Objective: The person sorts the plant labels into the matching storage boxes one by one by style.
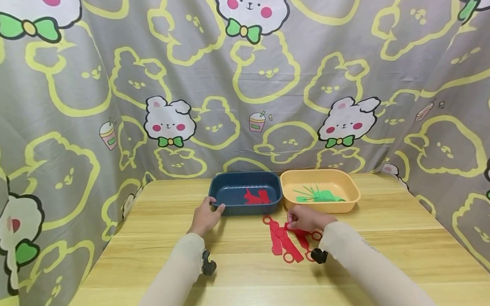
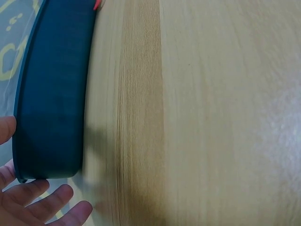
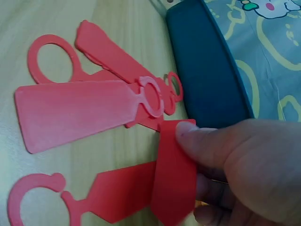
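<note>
My left hand (image 1: 206, 219) holds the front left corner of a dark blue bin (image 1: 245, 210), its thumb at the front rim and fingers along the left side. With thumb and fingers, my right hand (image 1: 306, 218) pinches a flat red plastic tag (image 3: 174, 174) at one end. That tag overlaps other flat red pieces (image 1: 280, 239), some with rings, lying on the table in front of the bins. In the right wrist view, a wide red tag with a ring (image 3: 77, 110) lies over others, and an open-ringed piece (image 3: 122, 190) is partly covered by the pinched tag.
Inside the blue bin lie red pieces (image 1: 257, 197). A yellow-orange bin (image 1: 347, 206) adjoins it on the right, with flat green pieces (image 1: 324, 196) and thin green strips. A patterned curtain (image 1: 207, 71) surrounds the wooden table (image 1: 243, 287) behind and at both sides.
</note>
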`<move>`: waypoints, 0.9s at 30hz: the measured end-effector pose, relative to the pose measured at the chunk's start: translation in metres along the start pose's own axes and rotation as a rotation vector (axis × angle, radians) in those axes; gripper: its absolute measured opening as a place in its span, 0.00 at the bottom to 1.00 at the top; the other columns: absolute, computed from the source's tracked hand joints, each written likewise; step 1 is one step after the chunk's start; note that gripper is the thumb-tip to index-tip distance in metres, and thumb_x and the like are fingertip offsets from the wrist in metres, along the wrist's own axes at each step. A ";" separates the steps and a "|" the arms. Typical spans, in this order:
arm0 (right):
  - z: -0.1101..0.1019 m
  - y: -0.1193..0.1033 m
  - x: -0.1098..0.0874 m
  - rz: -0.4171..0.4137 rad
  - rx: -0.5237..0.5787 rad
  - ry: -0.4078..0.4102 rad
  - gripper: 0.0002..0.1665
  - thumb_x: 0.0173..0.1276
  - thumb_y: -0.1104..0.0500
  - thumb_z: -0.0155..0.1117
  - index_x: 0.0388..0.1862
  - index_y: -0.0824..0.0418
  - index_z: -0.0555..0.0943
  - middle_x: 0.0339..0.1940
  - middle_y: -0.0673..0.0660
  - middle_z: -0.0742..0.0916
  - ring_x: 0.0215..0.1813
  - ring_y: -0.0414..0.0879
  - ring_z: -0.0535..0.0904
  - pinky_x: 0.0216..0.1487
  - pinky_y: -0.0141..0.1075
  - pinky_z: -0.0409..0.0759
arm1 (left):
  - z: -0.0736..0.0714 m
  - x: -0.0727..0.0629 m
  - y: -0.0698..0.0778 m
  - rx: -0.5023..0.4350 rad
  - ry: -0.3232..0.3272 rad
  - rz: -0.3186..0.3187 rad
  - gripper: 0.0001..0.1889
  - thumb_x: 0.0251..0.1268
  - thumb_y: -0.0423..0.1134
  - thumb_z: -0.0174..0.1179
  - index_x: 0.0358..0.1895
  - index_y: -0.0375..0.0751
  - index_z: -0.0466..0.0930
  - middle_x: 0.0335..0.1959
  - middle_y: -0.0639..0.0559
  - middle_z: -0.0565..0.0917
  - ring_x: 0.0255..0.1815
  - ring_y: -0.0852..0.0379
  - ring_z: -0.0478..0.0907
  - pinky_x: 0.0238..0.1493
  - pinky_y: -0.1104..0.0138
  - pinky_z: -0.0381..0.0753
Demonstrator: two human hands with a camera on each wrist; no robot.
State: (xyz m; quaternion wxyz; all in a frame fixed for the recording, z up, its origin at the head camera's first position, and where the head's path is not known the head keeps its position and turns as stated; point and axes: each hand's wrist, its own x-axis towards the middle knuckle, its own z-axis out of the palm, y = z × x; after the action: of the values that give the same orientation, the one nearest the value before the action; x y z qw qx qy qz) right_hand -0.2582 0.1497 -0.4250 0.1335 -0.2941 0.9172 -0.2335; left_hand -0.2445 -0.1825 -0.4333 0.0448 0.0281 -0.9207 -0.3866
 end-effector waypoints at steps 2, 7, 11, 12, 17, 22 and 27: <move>-0.002 0.001 0.000 -0.034 0.021 0.012 0.10 0.63 0.64 0.69 0.26 0.59 0.76 0.19 0.48 0.75 0.24 0.40 0.68 0.31 0.33 0.68 | 0.000 0.000 0.000 0.001 -0.001 -0.001 0.24 0.70 0.49 0.56 0.60 0.37 0.68 0.54 0.33 0.77 0.52 0.37 0.74 0.54 0.48 0.71; -0.003 0.003 0.002 -0.058 0.080 0.027 0.05 0.64 0.65 0.67 0.32 0.62 0.78 0.21 0.47 0.78 0.23 0.39 0.69 0.30 0.33 0.70 | 0.000 0.000 -0.001 -0.001 -0.003 0.000 0.25 0.70 0.50 0.56 0.60 0.37 0.68 0.53 0.34 0.77 0.52 0.38 0.74 0.54 0.48 0.71; -0.004 0.002 0.004 -0.049 0.121 0.046 0.05 0.64 0.66 0.67 0.36 0.64 0.78 0.23 0.49 0.78 0.25 0.41 0.71 0.32 0.35 0.72 | 0.000 0.000 -0.001 -0.003 -0.006 0.001 0.25 0.70 0.50 0.56 0.61 0.37 0.68 0.53 0.34 0.77 0.52 0.38 0.74 0.54 0.48 0.71; -0.005 0.001 0.005 -0.047 0.127 0.052 0.06 0.64 0.66 0.67 0.37 0.64 0.78 0.23 0.50 0.78 0.26 0.42 0.71 0.33 0.35 0.73 | 0.000 0.000 -0.001 -0.003 -0.007 0.000 0.25 0.70 0.50 0.56 0.61 0.37 0.68 0.53 0.34 0.77 0.53 0.38 0.74 0.54 0.48 0.71; -0.006 -0.001 0.006 -0.041 0.123 0.077 0.07 0.64 0.65 0.68 0.37 0.62 0.78 0.25 0.50 0.78 0.28 0.43 0.72 0.33 0.36 0.74 | 0.000 0.000 -0.001 0.000 -0.008 0.000 0.24 0.70 0.50 0.56 0.61 0.37 0.68 0.56 0.33 0.76 0.54 0.37 0.73 0.55 0.47 0.71; -0.009 -0.003 0.007 -0.019 0.127 0.101 0.06 0.64 0.64 0.68 0.38 0.60 0.78 0.26 0.50 0.78 0.29 0.43 0.73 0.32 0.36 0.74 | -0.001 -0.001 0.001 0.002 -0.006 -0.006 0.25 0.70 0.50 0.56 0.60 0.37 0.68 0.53 0.34 0.77 0.52 0.38 0.74 0.54 0.48 0.71; -0.012 -0.003 0.008 -0.076 0.140 0.133 0.06 0.65 0.65 0.67 0.37 0.63 0.78 0.23 0.49 0.78 0.25 0.41 0.72 0.29 0.34 0.73 | -0.001 -0.001 0.001 0.006 -0.002 -0.005 0.24 0.70 0.50 0.56 0.60 0.37 0.68 0.50 0.34 0.78 0.50 0.39 0.74 0.53 0.48 0.71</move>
State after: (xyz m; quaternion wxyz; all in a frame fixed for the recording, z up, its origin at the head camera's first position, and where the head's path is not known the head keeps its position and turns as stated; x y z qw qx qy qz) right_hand -0.2680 0.1471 -0.4144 0.0834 -0.3024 0.8936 -0.3210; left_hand -0.2436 -0.1827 -0.4320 0.0429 0.0299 -0.9219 -0.3840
